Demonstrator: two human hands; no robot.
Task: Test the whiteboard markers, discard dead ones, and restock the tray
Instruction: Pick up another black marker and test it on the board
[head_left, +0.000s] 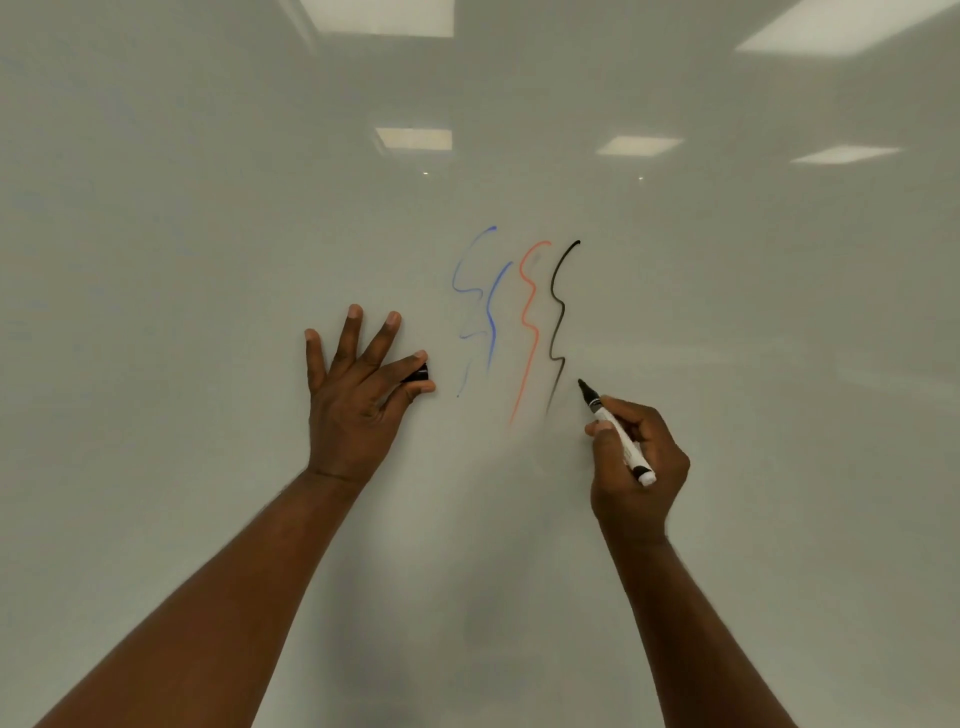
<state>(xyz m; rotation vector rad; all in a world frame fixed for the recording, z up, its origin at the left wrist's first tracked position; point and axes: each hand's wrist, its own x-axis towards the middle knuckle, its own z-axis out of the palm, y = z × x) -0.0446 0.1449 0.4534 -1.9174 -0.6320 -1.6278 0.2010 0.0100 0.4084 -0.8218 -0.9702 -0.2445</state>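
The black marker (616, 431) sits uncapped in the right hand (636, 467), gripped like a pen between thumb and fingers, its dark tip pointing up and left, just beside the lower end of a black squiggle (558, 322) on the whiteboard (208, 208); whether the tip touches the board I cannot tell. To the left of that line run a red squiggle (529, 322), then a solid blue one (492, 317), then a much fainter, broken blue one (467, 291) furthest left. The left hand (353, 395) is further left again, three fingers spread against the board, while thumb and forefinger pinch the marker's black cap (418, 373). Both forearms are bare. Ceiling light panels (413, 139) reflect in the glossy board above the marks.
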